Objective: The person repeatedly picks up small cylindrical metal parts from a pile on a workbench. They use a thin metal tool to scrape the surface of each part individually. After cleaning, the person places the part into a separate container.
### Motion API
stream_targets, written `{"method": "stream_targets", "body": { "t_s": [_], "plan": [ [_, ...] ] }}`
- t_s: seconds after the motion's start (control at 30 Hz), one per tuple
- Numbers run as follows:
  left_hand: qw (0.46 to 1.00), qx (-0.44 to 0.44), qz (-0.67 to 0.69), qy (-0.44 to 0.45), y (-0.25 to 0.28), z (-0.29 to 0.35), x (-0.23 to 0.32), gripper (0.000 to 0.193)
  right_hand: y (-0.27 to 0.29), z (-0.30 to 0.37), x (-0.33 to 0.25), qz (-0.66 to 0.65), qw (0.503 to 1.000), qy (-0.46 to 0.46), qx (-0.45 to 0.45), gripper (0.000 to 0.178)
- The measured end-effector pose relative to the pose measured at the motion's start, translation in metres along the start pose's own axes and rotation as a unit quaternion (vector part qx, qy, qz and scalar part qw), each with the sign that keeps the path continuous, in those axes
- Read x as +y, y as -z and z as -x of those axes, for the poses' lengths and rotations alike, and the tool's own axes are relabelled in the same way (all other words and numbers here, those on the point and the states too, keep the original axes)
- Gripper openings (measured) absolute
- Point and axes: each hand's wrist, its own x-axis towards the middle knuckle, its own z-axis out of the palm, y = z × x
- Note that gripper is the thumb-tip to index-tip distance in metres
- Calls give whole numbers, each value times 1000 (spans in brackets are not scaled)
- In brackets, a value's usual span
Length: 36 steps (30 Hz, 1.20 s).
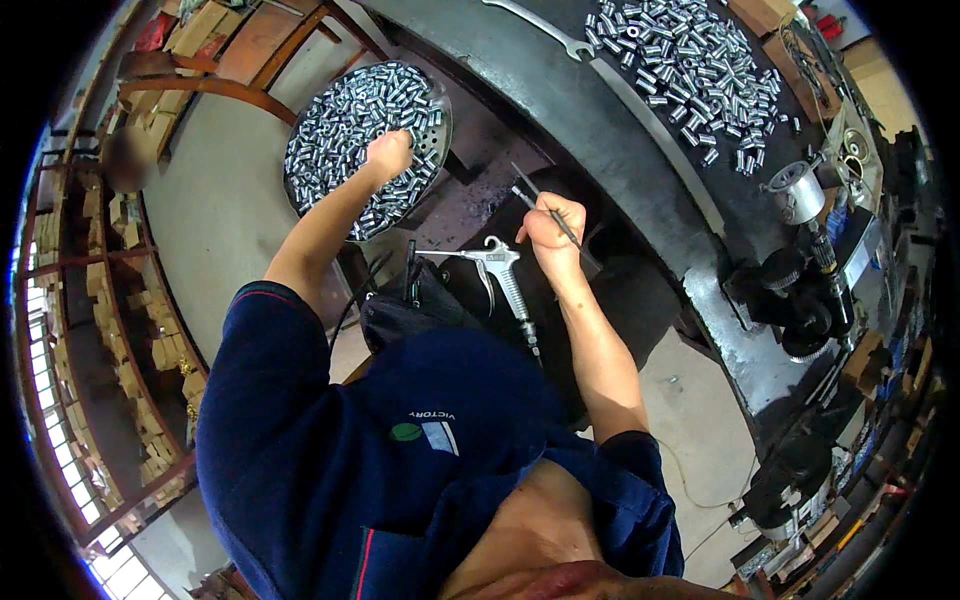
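Observation:
A round perforated metal tray to the left is heaped with small shiny metal sleeves. My left hand is over the right part of this heap, its fingers curled closed; what they hold, if anything, is hidden. My right hand grips a slim dark rod, possibly a file, slanting up and left. Beside the rod, a short bright piece pokes out from the same fingers. Between my arms, a silver air blow gun lies on my dark lap, its nozzle toward the left.
A dark workbench curves along the right, bearing a second pile of metal sleeves, an open-end wrench and a long flat bar. A mechanical fixture stands at its right. Shelves with wooden blocks line the far left.

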Motion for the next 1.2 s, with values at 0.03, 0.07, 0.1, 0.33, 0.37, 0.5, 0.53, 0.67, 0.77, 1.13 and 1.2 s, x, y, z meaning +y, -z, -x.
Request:
{"method": "stream_targets", "body": {
  "t_s": [0.03, 0.07, 0.1, 0.33, 0.37, 0.5, 0.53, 0.67, 0.77, 1.13, 1.2],
  "plan": [
    [1000, -6, -5, 2, 4, 3, 2, 15, 0, 0, 1, 11, 1000, -2, 2, 22],
    [1000, -12, -11, 4, 5, 5, 3, 15, 0, 0, 1, 22, 1000, -4, 3, 22],
    [1000, -20, -10, 10, 5, 7, 3, 15, 1, 1, 1, 34, 999, -6, 5, 22],
    [994, 7, 101, 36, 2, 19, 0, 21, -2, 1, -6, 3, 1000, 3, 0, 21],
    [995, 1, 96, 40, -2, 19, -2, 22, -3, 2, -8, 12, 1000, 0, -1, 22],
    [997, -13, 70, 23, -8, 9, -5, 25, -3, 1, -2, 24, 1000, 5, 0, 23],
    [998, -13, 68, -3, -2, 6, -5, 25, -2, 2, -4, 22, 1000, 3, -5, 23],
    [979, -144, 144, 17, 29, -2, 7, 21, 0, 1, -7, 28, 999, 15, 2, 24],
    [967, -166, 190, 18, 25, -11, 2, 21, -1, 1, -8, 20, 1000, 9, 1, 24],
    [988, -123, 95, 16, 10, -16, 25, 20, -4, 2, -8, 14, 1000, -8, 4, 21],
    [998, -57, -7, -2, -3, -18, 18, 26, -5, 1, -4, 23, 1000, -12, 3, 21]
  ]
}}
